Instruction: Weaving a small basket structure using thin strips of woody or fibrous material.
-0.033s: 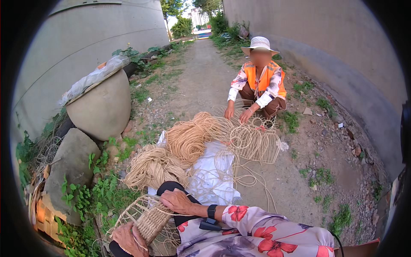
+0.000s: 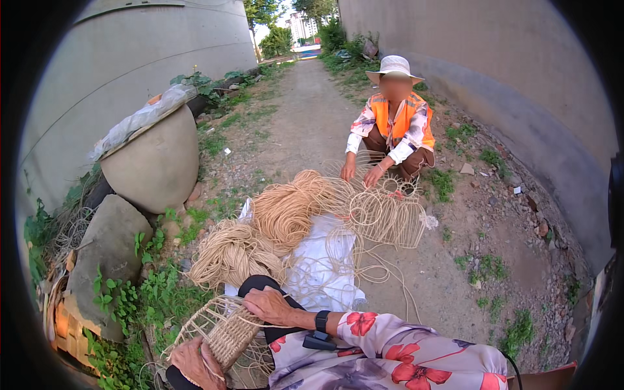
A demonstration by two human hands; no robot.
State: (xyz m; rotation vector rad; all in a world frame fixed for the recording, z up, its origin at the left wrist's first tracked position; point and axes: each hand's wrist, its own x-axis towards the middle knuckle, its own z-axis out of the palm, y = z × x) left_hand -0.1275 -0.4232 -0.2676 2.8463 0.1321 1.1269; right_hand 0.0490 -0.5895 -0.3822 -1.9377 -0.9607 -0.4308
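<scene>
A partly woven basket (image 2: 231, 337) of tan cord leans against my legs at the lower left, with open, unwoven ribs along its far left side. My left hand (image 2: 197, 365) is closed around its near left end. Across the upper right edge lies my right hand (image 2: 268, 305), its fingers curled over the rim and gripping it. The fingertips are partly hidden, so I cannot tell whether a single strand is pinched in them. Just beyond the basket sits a loose bundle of pale cord (image 2: 237, 253), with a larger tan coil (image 2: 286, 208) behind it.
A white sheet (image 2: 322, 260) lies under the coils. Ahead to the right, a squatting person in an orange vest (image 2: 406, 120) handles an open cord frame (image 2: 387, 218). A large grey pot (image 2: 156, 156) and broken grey piece (image 2: 110, 253) stand left. Walls flank the dirt path.
</scene>
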